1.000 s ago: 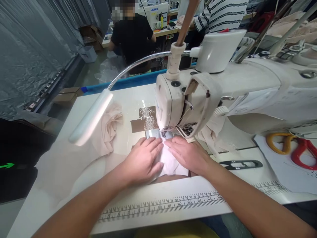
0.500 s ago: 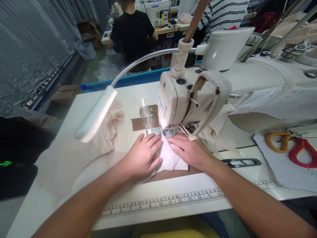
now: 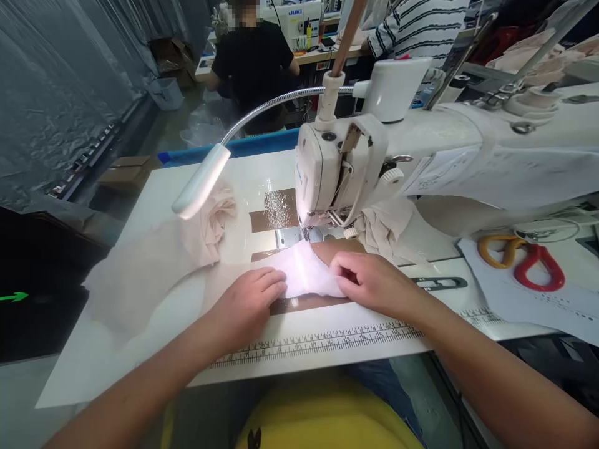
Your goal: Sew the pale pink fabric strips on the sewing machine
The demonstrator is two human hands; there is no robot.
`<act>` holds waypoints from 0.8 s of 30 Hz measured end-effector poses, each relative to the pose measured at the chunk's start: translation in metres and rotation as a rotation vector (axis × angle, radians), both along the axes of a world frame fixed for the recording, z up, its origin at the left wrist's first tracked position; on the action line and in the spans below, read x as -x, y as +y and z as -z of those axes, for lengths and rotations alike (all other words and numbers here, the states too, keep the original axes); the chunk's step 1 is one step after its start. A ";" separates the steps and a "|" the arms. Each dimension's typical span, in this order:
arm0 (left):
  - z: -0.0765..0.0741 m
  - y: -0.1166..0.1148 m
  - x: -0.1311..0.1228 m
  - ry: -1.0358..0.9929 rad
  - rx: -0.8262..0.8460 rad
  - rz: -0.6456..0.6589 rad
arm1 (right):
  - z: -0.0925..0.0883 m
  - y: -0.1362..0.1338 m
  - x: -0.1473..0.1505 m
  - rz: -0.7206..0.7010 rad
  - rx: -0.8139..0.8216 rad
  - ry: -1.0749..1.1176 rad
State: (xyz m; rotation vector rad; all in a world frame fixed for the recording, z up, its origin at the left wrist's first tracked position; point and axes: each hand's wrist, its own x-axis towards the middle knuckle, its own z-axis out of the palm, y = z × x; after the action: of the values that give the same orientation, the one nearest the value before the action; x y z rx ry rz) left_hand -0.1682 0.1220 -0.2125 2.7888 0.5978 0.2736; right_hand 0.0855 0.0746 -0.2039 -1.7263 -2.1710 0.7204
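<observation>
A pale white fabric piece (image 3: 306,271) lies at the front of the sewing machine (image 3: 322,174), its far tip under the needle area. My left hand (image 3: 255,302) has its fingers pressed together over the fabric's left edge. At the right edge, my right hand (image 3: 367,280) pinches the same fabric between thumb and curled fingers. The presser foot (image 3: 306,232) stands at the fabric's tip; whether it is raised or lowered is too small to tell. Brown tape patches (image 3: 281,209) cover part of the table around the needle plate (image 3: 287,238).
Beige fabric (image 3: 206,231) is heaped at the left under a lamp (image 3: 201,181). Bunched cloth (image 3: 386,227) sits behind my right hand. A black thread snipper (image 3: 440,284), scissors with orange and red handles (image 3: 538,268) and paper lie right. A printed ruler (image 3: 327,343) runs along the front edge.
Both hands have drawn back from the needle toward the table's front and spread apart. The fabric now stretches between them, and the right fingers have curled into a pinch. The camera view has shifted.
</observation>
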 end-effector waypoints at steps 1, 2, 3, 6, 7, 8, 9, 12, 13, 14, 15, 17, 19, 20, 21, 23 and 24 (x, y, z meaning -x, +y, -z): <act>0.005 0.002 0.002 -0.025 -0.019 0.004 | -0.003 -0.003 -0.003 -0.007 0.040 0.053; 0.008 0.004 0.005 -0.041 -0.036 0.011 | -0.006 -0.007 -0.008 -0.029 0.077 0.088; 0.011 0.006 0.007 -0.052 -0.050 0.019 | -0.008 -0.011 -0.013 -0.064 0.106 0.103; 0.014 0.010 0.014 -0.059 -0.078 0.030 | -0.011 -0.024 -0.028 -0.128 0.146 0.078; 0.014 0.009 0.015 -0.056 -0.087 0.028 | -0.010 -0.027 -0.031 -0.105 0.149 0.070; 0.012 0.009 0.017 -0.052 -0.096 0.025 | -0.007 -0.030 -0.031 -0.067 0.146 0.063; 0.011 0.008 0.018 -0.048 -0.105 0.021 | -0.004 -0.033 -0.030 -0.022 0.129 0.057; 0.010 0.005 0.020 -0.046 -0.135 -0.001 | 0.010 -0.033 -0.014 0.037 -0.036 0.007; 0.011 0.005 0.021 -0.047 -0.143 -0.011 | 0.015 -0.030 -0.007 0.036 -0.112 -0.018; 0.013 0.005 0.022 -0.053 -0.153 -0.021 | 0.019 -0.028 -0.001 0.029 -0.177 -0.035; 0.016 0.006 0.023 -0.058 -0.160 -0.031 | 0.022 -0.025 0.003 0.003 -0.193 -0.029; 0.022 0.009 0.027 -0.060 -0.162 -0.044 | 0.021 -0.021 0.006 0.019 -0.193 0.007; 0.027 0.013 0.031 -0.049 -0.149 -0.049 | 0.014 -0.023 0.001 0.024 -0.134 0.073; 0.029 0.015 0.033 -0.037 -0.142 -0.046 | 0.008 -0.026 -0.005 0.014 -0.086 0.111; 0.030 0.017 0.035 -0.021 -0.136 -0.041 | 0.003 -0.030 -0.012 -0.008 -0.037 0.135; 0.029 0.020 0.038 0.008 -0.132 -0.030 | -0.007 -0.038 -0.027 -0.065 0.027 0.103; 0.028 0.020 0.039 0.019 -0.132 -0.027 | -0.011 -0.043 -0.034 -0.087 0.059 0.076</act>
State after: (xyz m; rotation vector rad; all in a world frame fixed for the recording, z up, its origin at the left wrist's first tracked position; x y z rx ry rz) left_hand -0.2075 0.1425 -0.2406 2.9144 0.6441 0.3032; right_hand 0.1196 0.0320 -0.1924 -1.6123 -2.2055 0.8663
